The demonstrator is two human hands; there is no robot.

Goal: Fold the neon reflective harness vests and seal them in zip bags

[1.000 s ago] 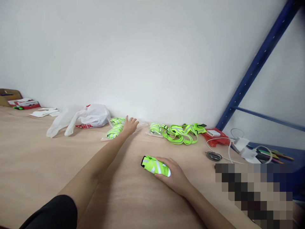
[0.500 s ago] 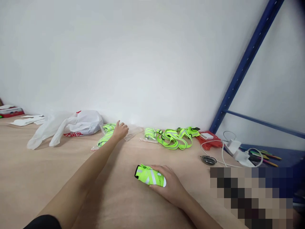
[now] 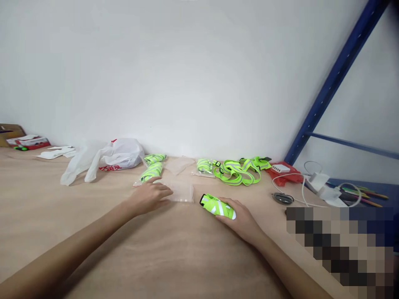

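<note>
My right hand [image 3: 241,219] is wrapped round a rolled-up neon-green reflective strap [image 3: 218,206] with silver stripes and a black buckle at its far end. To its left, my left hand [image 3: 150,197] holds the near-left part of a flat clear plastic bag [image 3: 183,192] low over the table; its thumb is hidden. Just beyond that hand lie packed green straps [image 3: 152,171] in clear bags. Another clear bag [image 3: 179,164] rests by the wall. Farther right are a packed strap [image 3: 204,166] and a loose, looped reflective strap [image 3: 237,174].
A white shopping bag [image 3: 124,154] with red print slumps at the back left, near papers and a red-and-white box [image 3: 31,142]. On the right are a red bag [image 3: 285,178], a computer mouse [image 3: 282,198], white cables, chargers, pens and a blue metal post [image 3: 330,87].
My left hand has come back toward me from the wall side, bringing a clear plastic bag. My right hand still grips the rolled strap. The view has shifted slightly.
</note>
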